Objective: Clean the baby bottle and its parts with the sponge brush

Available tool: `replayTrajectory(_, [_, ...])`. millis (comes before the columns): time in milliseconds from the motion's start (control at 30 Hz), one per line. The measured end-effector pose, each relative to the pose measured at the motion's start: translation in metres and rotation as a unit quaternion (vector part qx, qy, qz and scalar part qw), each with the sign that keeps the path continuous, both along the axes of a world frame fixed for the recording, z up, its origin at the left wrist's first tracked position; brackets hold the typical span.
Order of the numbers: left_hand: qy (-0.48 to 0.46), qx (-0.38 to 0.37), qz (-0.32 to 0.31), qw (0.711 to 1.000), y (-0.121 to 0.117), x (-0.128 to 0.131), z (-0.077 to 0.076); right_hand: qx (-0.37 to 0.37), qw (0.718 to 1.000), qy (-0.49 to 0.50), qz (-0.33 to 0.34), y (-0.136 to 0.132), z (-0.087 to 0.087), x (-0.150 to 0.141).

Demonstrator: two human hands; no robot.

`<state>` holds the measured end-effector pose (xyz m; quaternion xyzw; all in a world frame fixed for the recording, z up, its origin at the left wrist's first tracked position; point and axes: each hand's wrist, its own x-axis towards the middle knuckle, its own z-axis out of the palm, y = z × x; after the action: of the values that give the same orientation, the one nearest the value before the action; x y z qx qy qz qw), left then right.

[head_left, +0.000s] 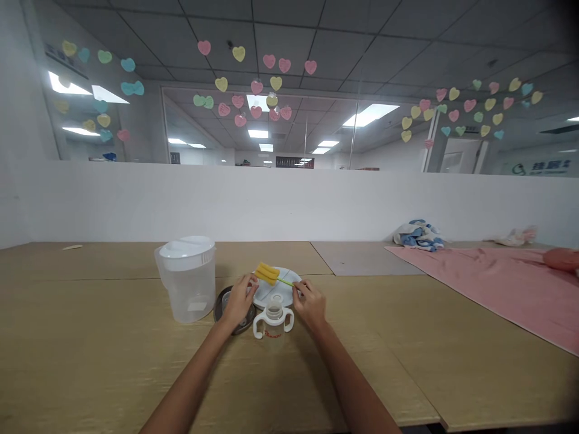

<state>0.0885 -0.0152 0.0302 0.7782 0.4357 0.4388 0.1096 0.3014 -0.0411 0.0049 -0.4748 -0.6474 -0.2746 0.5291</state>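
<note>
Your right hand [310, 304] pinches the green handle of a yellow sponge brush [266, 273], held over a white plate [288, 274], its long axis running toward upper left. Your left hand [237, 300] sits nearer the sponge end; whether it grips, you cannot tell. A two-handled bottle [274, 313] stands just below, between your hands, on the bench [90, 313].

Pitcher [187, 288]: translucent matt plastic, lid [185, 247] smoother white plastic. Bottle brush head [266, 273]: yellow sponge, porous-looking; stem [284, 281] smooth green plastic. Plate [277, 293]: glossy white, plastic or ceramic, couldn't tell. Dark disc [222, 301]: glossy, looked like metal. Feeding bottle [274, 322]: clear plastic, white plastic handles. Desk [90, 313]: matt wood-grain laminate. Towel [488, 295]: soft pink cloth, slightly creased.
</note>
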Motion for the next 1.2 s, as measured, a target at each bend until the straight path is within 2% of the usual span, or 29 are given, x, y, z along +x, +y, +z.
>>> replayTrajectory(67, [-0.062,0.026,-0.027,0.997,-0.001,-0.004,-0.011,0.007,1.0,-0.01,0.023,-0.002,0.0,0.0])
replayTrajectory(167, [-0.133,0.036,-0.038,0.99,0.0,-0.006,-0.021,0.017,1.0,-0.021,0.008,-0.001,-0.001,0.003])
replayTrajectory(267, [-0.193,0.057,-0.017,0.979,0.0,-0.005,-0.024,0.023,0.999,-0.037,-0.007,-0.001,-0.002,0.005])
replayTrajectory(400, [-0.208,0.065,-0.003,0.976,-0.002,-0.005,-0.022,0.021,0.998,-0.032,0.049,-0.004,0.001,0.002])
replayTrajectory(500, [-0.248,0.063,0.079,0.964,0.0,-0.012,-0.021,0.029,0.995,0.031,0.088,-0.007,0.004,0.0])
replayTrajectory(600, [-0.279,0.057,0.183,0.941,0.004,-0.022,-0.02,0.041,0.992,0.079,0.089,-0.008,0.007,0.0])
replayTrajectory(700, [-0.203,0.044,0.22,0.953,0.008,-0.031,-0.021,0.045,0.993,0.083,0.074,-0.007,0.006,0.002])
replayTrajectory(833, [-0.098,0.057,0.165,0.98,0.009,-0.035,-0.024,0.043,0.994,0.087,0.053,-0.005,0.005,0.003])
replayTrajectory(1067, [-0.048,0.076,0.136,0.987,0.002,-0.036,-0.023,0.035,0.996,0.076,0.035,-0.005,0.003,0.004])
replayTrajectory(1200, [0.052,0.047,0.141,0.988,0.0,-0.037,-0.024,0.039,0.997,0.064,0.032,-0.004,0.002,0.005])
